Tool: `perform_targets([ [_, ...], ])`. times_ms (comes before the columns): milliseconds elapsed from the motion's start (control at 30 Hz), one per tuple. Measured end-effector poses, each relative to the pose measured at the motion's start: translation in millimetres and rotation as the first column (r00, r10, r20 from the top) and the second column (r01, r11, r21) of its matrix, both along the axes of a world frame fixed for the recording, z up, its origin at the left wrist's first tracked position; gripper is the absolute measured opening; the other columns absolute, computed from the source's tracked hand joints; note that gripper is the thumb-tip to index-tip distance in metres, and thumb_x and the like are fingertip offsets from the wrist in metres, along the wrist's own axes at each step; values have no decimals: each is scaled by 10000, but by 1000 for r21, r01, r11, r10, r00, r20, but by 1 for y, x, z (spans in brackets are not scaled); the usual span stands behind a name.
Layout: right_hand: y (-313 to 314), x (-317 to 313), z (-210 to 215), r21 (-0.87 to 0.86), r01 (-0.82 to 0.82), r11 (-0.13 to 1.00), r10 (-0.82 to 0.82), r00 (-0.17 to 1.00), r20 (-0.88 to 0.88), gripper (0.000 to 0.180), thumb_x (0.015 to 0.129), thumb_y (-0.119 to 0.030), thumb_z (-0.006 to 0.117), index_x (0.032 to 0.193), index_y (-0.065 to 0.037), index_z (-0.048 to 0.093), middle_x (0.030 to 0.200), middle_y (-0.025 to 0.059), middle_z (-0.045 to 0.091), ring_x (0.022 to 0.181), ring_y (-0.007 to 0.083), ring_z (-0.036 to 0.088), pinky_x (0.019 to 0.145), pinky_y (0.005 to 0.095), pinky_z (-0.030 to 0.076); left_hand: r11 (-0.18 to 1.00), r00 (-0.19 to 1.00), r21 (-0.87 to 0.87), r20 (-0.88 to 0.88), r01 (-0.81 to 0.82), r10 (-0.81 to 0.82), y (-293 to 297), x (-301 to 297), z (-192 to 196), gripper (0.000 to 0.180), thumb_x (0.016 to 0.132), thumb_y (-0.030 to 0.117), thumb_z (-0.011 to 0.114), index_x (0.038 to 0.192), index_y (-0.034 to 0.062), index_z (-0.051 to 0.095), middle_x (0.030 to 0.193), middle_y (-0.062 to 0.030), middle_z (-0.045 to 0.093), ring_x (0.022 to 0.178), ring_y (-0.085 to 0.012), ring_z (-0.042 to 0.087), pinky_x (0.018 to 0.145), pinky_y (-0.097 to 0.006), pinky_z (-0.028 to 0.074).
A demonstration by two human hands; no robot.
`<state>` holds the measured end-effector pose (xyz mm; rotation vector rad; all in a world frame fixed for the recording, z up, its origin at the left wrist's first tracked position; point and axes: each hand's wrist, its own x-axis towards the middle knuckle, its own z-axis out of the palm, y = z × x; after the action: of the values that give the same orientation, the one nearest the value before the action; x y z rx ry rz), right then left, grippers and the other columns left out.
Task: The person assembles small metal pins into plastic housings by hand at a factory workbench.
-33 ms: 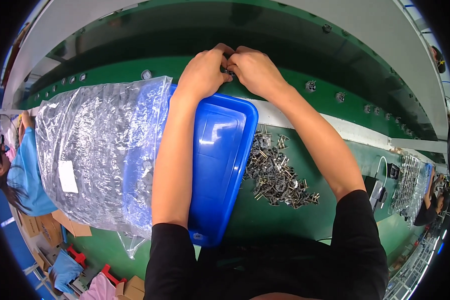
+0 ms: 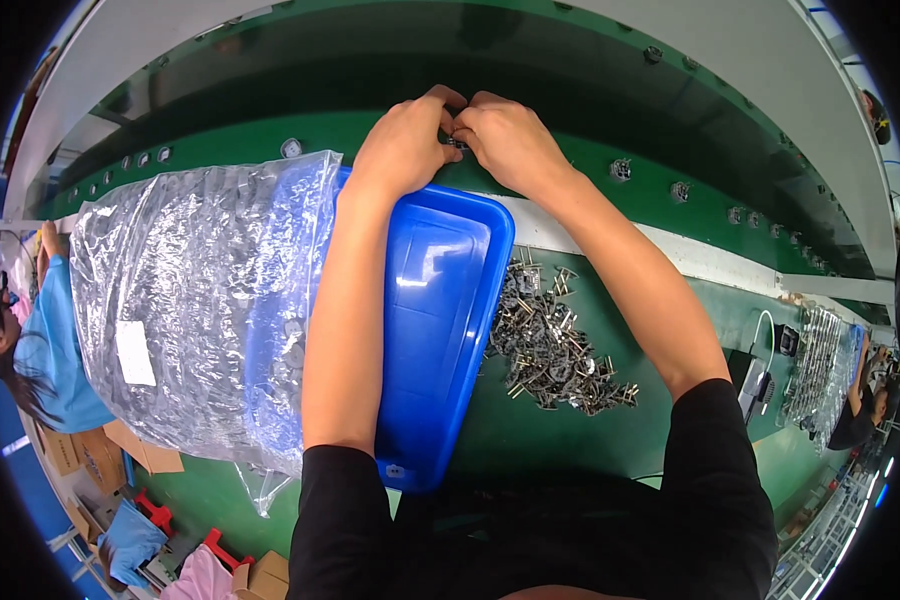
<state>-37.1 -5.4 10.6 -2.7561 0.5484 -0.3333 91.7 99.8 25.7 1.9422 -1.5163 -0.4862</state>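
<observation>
My left hand and my right hand meet over the green belt beyond the blue tray. Both have their fingers closed around a small dark-and-metallic part, mostly covered by the fingertips. Beneath my left forearm lies the blue plastic tray, its bare bottom showing a glossy reflection. A heap of small black parts with brass-coloured pins is spread on the green table to the right of the tray, below my right forearm.
A large clear plastic bag full of parts overlaps the tray's left side. Similar small units stand spaced along the green belt. A white rail divides belt from table. Co-workers sit at far left and right; a small boxy device lies rightward.
</observation>
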Motion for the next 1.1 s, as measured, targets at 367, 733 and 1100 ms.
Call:
perform_targets([
  [367, 32, -127, 88, 468, -28, 883, 249, 875, -416, 241, 779, -112, 679, 1008, -39, 687, 958, 132, 660, 896, 320, 654, 756, 426, 515, 838, 625, -73, 632, -540, 458, 47, 55, 24, 427, 848, 169, 679, 1270, 141, 622, 1191, -173, 648, 1165, -378, 560, 978, -454, 461],
  [733, 36, -154, 55, 461, -36, 886, 55, 998, -28, 180, 769, -1, 645, 940, -26, 694, 833, 99, 596, 737, 245, 604, 664, 368, 488, 767, 784, 168, 176, -620, 595, 76, 101, 15, 497, 757, 54, 725, 1247, 104, 657, 1188, -190, 671, 1113, -319, 650, 949, -389, 509],
  [1100, 15, 1, 43, 399, -121, 909, -2, 956, 293, 152, 833, -181, 712, 885, -38, 713, 816, 99, 658, 763, 238, 659, 693, 359, 519, 758, 798, 251, 211, -602, 564, 56, 79, 19, 384, 737, 148, 802, 1110, 102, 720, 987, -148, 732, 939, -301, 707, 834, -395, 552],
])
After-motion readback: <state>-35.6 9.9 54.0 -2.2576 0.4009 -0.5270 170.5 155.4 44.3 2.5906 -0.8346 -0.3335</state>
